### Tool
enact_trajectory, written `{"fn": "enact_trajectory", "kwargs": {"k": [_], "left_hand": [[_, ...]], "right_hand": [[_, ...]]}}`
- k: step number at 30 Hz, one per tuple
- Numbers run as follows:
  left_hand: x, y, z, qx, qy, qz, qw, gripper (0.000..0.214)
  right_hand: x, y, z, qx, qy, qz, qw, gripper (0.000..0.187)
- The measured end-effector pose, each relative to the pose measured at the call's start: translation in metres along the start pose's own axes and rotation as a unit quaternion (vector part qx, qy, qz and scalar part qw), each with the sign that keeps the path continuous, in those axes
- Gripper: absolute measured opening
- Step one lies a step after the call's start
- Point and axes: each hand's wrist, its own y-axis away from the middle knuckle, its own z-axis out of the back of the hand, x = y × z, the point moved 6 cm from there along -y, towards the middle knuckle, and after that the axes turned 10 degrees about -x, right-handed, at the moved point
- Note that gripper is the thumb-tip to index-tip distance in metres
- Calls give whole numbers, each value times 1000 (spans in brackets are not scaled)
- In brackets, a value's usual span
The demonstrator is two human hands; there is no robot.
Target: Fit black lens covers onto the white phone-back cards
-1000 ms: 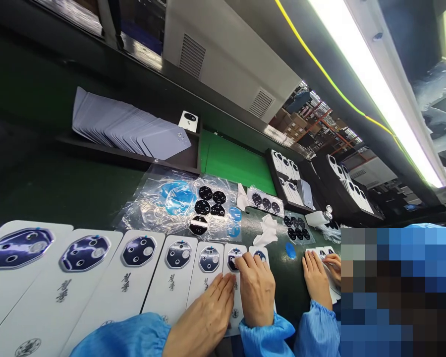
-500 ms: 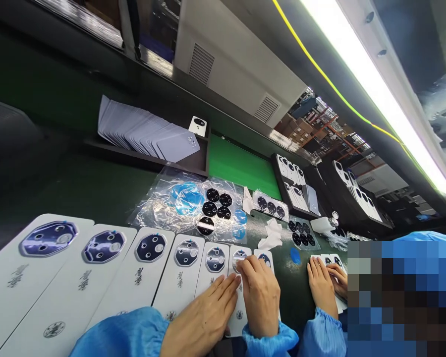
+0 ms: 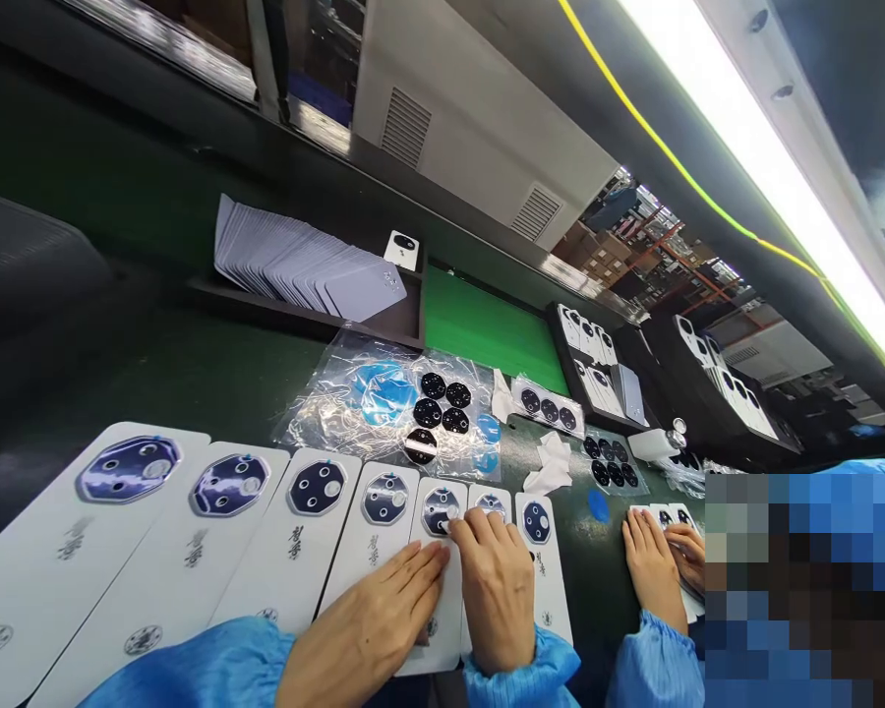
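Note:
White phone back covers (image 3: 262, 570) lie side by side in a row, each bearing a dark blue octagonal camera plate (image 3: 323, 487). My left hand (image 3: 369, 624) rests with its fingers stretched flat over the fourth and fifth covers from the left, just below their plates. My right hand (image 3: 498, 585) is closed in a pinch at the lower right edge of the fifth cover's plate (image 3: 437, 508). A small whitish bit shows at its fingertips, too small to name. The rightmost cover (image 3: 550, 590) lies beside my right wrist.
Behind the row lies a clear plastic bag (image 3: 324, 403) with black round plates (image 3: 428, 411) and blue film on it. Crumpled white tissue (image 3: 550, 462) and a white bottle (image 3: 656, 444) stand right. A tray of grey panels (image 3: 295, 261) is behind. A co-worker's hands (image 3: 653, 570) work at right.
My right hand has moved left, from the sixth cover's plate to the fifth's. My left hand has slid left as well. The view has shifted slightly.

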Motion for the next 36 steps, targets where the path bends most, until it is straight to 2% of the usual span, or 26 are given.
{"fn": "enact_trajectory", "kwargs": {"k": [6,14,23,36], "left_hand": [[-2,-3,0,-11,-11,-20,1000,48],[0,-1,-2,-7,4,-8,1000,47],[1,-2,2,-29,23,-2,999,46],[2,1,-2,-18,25,9,999,45]], "right_hand": [[1,-3,1,2,-6,7,1000,32],[2,-2,-1,8,0,3,1000,30],[3,-3,1,12,13,13,1000,29],[5,-4,0,19,24,16,999,28]]}}
